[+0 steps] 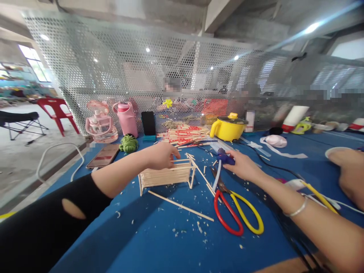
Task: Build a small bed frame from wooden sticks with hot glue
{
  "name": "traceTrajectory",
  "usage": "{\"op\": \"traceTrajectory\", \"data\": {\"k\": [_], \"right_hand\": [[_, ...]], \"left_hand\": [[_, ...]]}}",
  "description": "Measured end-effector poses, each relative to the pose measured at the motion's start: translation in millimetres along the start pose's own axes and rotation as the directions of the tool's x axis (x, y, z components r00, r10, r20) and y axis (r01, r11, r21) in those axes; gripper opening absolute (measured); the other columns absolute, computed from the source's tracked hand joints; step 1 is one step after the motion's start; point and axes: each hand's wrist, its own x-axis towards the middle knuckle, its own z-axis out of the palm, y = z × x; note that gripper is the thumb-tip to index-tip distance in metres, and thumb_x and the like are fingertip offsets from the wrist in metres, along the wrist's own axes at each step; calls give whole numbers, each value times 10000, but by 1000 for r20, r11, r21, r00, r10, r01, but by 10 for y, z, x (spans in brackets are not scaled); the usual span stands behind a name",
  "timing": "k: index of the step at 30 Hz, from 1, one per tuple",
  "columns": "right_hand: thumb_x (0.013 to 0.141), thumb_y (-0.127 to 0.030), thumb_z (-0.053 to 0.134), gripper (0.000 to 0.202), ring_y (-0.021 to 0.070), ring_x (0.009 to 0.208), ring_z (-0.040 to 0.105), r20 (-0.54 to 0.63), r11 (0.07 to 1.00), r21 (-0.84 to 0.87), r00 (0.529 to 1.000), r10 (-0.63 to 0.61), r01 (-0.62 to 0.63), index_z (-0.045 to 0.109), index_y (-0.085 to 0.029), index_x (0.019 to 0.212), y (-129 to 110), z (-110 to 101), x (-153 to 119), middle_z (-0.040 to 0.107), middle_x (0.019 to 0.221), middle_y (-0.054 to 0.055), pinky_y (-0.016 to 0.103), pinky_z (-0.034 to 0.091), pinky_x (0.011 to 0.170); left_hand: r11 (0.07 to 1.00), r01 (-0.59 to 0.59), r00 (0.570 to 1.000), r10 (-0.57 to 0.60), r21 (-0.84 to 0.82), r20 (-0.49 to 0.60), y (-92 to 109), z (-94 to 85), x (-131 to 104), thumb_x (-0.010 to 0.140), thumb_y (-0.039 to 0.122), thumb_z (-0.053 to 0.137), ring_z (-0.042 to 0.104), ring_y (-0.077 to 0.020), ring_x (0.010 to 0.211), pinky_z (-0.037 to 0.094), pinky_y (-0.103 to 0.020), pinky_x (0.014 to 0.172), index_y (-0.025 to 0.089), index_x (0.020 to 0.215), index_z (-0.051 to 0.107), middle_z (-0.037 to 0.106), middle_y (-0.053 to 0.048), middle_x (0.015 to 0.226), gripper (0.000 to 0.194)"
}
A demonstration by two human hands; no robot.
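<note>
A small frame of pale wooden sticks [166, 176] stands on the blue tabletop, its sides built of close-set sticks. My left hand [163, 155] is closed over its top, fingers bent downward at a thin wooden stick [183, 160] along the upper edge; the fingertips are partly hidden. To the right, my right hand [240, 165] grips a dark blue hot glue gun [225, 156], and a whitish glue stick [217, 176] hangs from it. Scissors with one red and one yellow handle [229, 216] lie just below. A loose stick [180, 206] rests in front of the frame.
Behind the frame lies a heap of red-marked sticks [184, 134] beside a yellow pot [229, 127]. Green yarn [129, 143], a phone [104, 156] and a pink bottle [127, 119] stand left. White ribbon [277, 142] lies right. Another person's hand [351, 170] is at the right edge.
</note>
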Motion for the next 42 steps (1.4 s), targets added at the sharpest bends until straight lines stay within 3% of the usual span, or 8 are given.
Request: {"op": "traceTrajectory", "data": {"k": [16,21,24,30,33,35,38,42], "right_hand": [[684,-318,640,491,360,1009,584,68,993,-121,998,-7,15,533,-123,1121,-145,-16,-92,621,1083,194,437,465,817],[744,-326,572,521,320,1102,536,34,976,-187,994,-103,107,478,-129,1217,-503,-196,-316,579,1182,174,406,431,904],[780,-361,527,422,303,1013,589,105,982,-166,992,-70,86,519,-169,1156,-620,-277,-501,617,1129,149,397,461,831],[784,-300,509,308,323,990,598,205,977,-212,976,72,-28,583,-155,1045,-383,-296,-487,642,1045,165,407,456,790],[714,-186,555,341,316,1000,589,149,967,-245,982,115,-76,598,-124,1046,-223,-206,-244,628,1041,184,376,447,802],[667,-152,594,306,303,929,616,169,965,-238,974,152,-110,638,-119,968,-190,-109,-99,648,966,174,347,458,750],[649,-122,610,269,304,924,615,142,960,-225,970,199,-165,662,-94,911,-244,27,12,640,978,197,336,451,738],[719,-150,563,271,310,954,603,49,964,-179,977,209,-197,643,-57,959,-344,-5,-7,615,1046,231,345,443,771]], "left_hand": [[996,7,1000,-7,88,6,123,-9,-60,624,143,501,566,-166,655,351,-241,517,162,824,656,675,-55,781,254],[979,78,996,-68,-188,58,73,-7,-70,711,380,549,564,-150,622,377,-241,535,164,748,680,668,-21,692,256],[944,87,988,-122,-319,-93,-34,-2,-8,752,428,517,551,-144,607,393,-254,546,153,739,684,654,-23,664,323],[745,-170,755,-322,-645,-571,156,-230,-7,734,211,589,570,-115,618,450,-243,584,126,1034,579,612,-24,718,312],[556,-255,854,-255,-791,-454,580,-208,-256,774,205,568,580,-112,642,472,-253,621,149,1105,536,594,-13,734,337],[462,-143,955,-168,-875,-245,842,-46,-452,801,228,540,567,-104,657,475,-256,655,137,972,601,593,-22,750,203],[313,-20,968,-232,-949,-97,1017,316,-640,816,259,522,531,-82,606,458,-229,608,144,945,593,563,5,723,186],[445,-40,929,-314,-895,-198,912,674,-679,829,318,530,494,-79,584,419,-198,561,155,857,626,570,14,687,191]]}}
